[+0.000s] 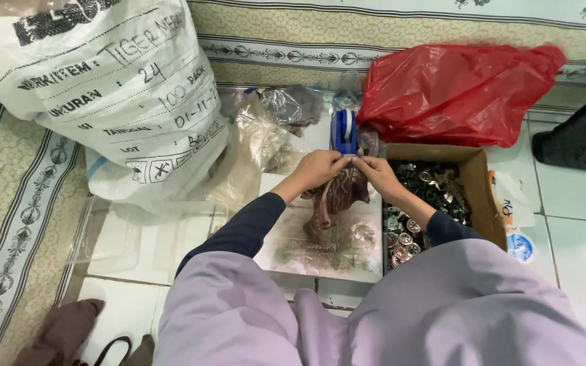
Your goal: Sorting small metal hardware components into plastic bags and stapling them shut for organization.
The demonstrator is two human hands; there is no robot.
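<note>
Both forearms, in dark sleeves, are reaching up toward the middle of the frame; the left hand [318, 169] and the right hand [376, 172] are meeting just below a blue tape sealer [344, 133], fingers pinching the gathered neck of a small clear bag of dark reddish pieces [339, 193]; that bag is hanging from both hands, slightly above centre, over a pale flat board [327, 254] lying on the tiled floor [578, 251]. Room is tightening on all sides; a large white woven sack [110, 88] is filling the upper left, a red plastic bag [456, 91] the upper right, crumpled clear bags [266, 139] are lying between them; bare tile is showing only at the right edge and lower left. Just right of the board, an open cardboard box [477, 196] is holding a heap of small round metal parts [423, 196]; a clear plastic tray [137, 237] is sitting to the left of the board.
</note>
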